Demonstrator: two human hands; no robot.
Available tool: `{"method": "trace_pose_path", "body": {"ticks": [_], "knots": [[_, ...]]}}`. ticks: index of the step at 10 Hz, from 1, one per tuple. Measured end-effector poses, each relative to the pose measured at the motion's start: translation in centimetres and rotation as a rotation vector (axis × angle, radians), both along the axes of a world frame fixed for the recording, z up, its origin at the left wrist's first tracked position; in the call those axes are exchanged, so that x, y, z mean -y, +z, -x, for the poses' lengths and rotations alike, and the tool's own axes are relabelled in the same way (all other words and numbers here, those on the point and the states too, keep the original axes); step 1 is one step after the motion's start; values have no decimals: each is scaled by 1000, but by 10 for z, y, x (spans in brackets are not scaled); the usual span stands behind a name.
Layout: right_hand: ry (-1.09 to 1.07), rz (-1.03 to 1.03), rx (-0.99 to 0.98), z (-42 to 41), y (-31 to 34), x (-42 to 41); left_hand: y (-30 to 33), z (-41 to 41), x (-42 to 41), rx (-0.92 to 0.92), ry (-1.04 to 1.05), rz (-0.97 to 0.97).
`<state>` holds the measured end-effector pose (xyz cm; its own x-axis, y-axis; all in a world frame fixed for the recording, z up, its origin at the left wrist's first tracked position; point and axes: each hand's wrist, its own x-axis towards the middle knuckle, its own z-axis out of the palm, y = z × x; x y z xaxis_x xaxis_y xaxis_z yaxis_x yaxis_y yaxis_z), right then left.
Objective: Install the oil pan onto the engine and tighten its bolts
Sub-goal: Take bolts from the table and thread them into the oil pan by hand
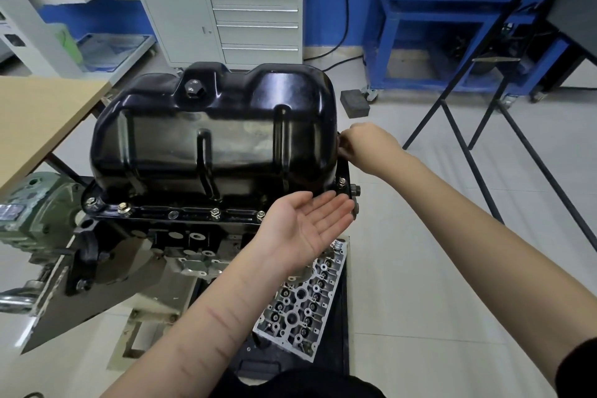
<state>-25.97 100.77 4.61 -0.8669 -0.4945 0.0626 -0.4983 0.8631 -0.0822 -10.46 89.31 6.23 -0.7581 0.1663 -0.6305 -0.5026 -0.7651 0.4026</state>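
A glossy black oil pan [219, 139] sits upside-up on the engine block [181, 242], its flange flat against the block. Several bolts [215, 212] stand in the near flange edge, and one more bolt [341, 183] is at the right corner. My left hand [307, 223] lies palm up with straight fingers just below the pan's near right corner, holding nothing. My right hand [365, 145] is at the pan's right flange edge, fingers curled in a pinch at the rim; what they pinch is hidden.
The engine hangs on a stand with a green gearbox [35, 203] at the left. A cylinder head [307, 304] lies on the black base below. A wooden table [38, 113] stands left, a grey drawer cabinet [226, 19] behind, a black tripod [484, 100] right.
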Motion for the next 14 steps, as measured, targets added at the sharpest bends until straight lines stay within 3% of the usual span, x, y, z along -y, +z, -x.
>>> {"method": "trace_pose_path", "body": {"ticks": [3, 5, 9, 12, 14], "knots": [[65, 154, 77, -4, -4, -5, -1, 1, 1, 10, 2, -15], [71, 47, 23, -6, -2, -1, 0, 0, 1, 4, 3, -19], [-14, 168, 71, -2, -8, -3, 0, -4, 3, -3, 0, -24], [78, 190, 81, -3, -2, -6, 1, -5, 2, -7, 4, -23], [65, 72, 12, -1, -2, -2, 1, -6, 3, -8, 7, -23]]}}
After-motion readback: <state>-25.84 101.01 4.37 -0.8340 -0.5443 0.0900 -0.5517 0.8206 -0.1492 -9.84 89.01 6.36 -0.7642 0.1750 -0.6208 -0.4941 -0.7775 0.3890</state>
